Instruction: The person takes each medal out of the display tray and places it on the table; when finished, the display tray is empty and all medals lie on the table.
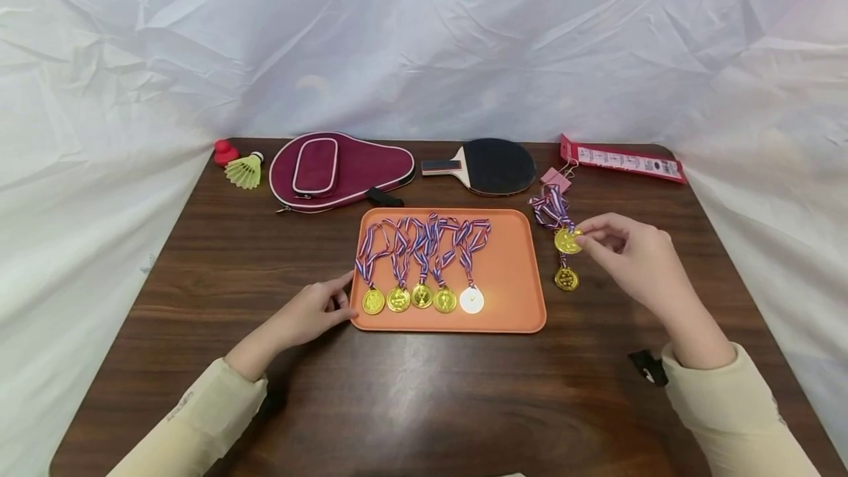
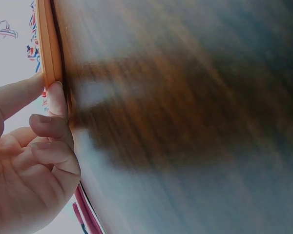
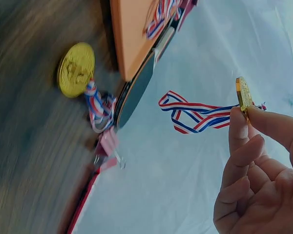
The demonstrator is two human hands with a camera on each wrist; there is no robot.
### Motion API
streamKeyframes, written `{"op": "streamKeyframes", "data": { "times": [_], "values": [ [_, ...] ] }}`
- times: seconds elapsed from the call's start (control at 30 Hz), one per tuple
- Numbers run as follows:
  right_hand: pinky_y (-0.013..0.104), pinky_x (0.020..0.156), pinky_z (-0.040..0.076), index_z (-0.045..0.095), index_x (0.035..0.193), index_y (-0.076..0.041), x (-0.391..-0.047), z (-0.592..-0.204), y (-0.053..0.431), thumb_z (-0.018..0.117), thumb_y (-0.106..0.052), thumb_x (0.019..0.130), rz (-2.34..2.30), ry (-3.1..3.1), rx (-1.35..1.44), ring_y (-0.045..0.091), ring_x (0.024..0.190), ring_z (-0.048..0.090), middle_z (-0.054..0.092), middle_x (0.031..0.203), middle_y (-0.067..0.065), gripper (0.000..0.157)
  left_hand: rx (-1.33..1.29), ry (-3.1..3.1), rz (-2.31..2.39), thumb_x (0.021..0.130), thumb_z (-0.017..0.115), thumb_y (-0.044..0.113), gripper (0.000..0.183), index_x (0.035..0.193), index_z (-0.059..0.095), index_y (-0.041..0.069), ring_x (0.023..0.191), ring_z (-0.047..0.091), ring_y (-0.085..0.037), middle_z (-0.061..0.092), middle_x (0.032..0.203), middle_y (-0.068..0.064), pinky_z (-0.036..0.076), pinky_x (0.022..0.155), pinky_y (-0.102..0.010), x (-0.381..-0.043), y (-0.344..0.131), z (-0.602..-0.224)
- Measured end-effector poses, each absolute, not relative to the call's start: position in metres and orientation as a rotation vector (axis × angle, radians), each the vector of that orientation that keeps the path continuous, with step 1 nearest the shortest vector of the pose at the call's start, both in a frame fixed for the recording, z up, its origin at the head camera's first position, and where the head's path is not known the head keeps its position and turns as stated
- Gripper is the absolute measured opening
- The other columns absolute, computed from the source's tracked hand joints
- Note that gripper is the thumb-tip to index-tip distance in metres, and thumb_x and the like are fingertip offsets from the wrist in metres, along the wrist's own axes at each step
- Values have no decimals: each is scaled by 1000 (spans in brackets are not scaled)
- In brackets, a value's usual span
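Five round, shiny medals [image 1: 398,299], four gold and one silvery, lie in a row to the right of the left hand [image 1: 318,311], striped red-white-blue ribbons stretched away from us. They sit in a rectangular orange tray [image 1: 510,278]; we note the left hand pinching its near-left rim between thumb and finger. The right hand [image 1: 639,260] grips a round gold medal [image 1: 567,241] by its edge, thumb against fingers, above the dark wood-grain table [image 1: 397,403], its striped ribbon trailing. Just nearside of those fingertips, we see a second gold medal [image 1: 566,279] on the table. Beyond the right hand: a pink metal binder clip [image 1: 555,180] and a long red-and-white packet [image 1: 626,160]. Farther off, to that hand's left, we log a black-faced table-tennis bat [image 1: 500,164]. Beyond the left hand: a maroon, white-piped bat case [image 1: 358,164] and a yellow-green shuttlecock [image 1: 245,171].
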State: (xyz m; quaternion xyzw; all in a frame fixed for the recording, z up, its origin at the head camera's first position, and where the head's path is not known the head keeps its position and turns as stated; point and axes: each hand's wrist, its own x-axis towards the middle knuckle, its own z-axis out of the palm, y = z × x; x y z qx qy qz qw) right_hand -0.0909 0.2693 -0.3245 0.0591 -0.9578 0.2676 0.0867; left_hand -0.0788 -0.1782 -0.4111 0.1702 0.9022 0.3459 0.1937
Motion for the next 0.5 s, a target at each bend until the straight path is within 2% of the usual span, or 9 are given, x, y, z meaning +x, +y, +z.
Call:
{"op": "streamKeyframes", "data": {
  "times": [0.2,0.5],
  "values": [
    [28,51,39,64,95,-23,-100,-326,291,62,-44,81,892,-2904,59,10,64,56,66,83,1,26,480,2535,969,82,66,22,67,137,33,1,55,44,-11,51,73,3,35,47,-24,-79,-178,-411],
    [29,51,38,65,99,-19,-115,-343,322,59,-49,81,884,-2919,-86,11,66,52,66,84,6,35,478,2537,970,82,65,21,66,137,34,1,55,44,-11,51,74,3,35,47,-24,-79,-179,-412]
  ]
}}
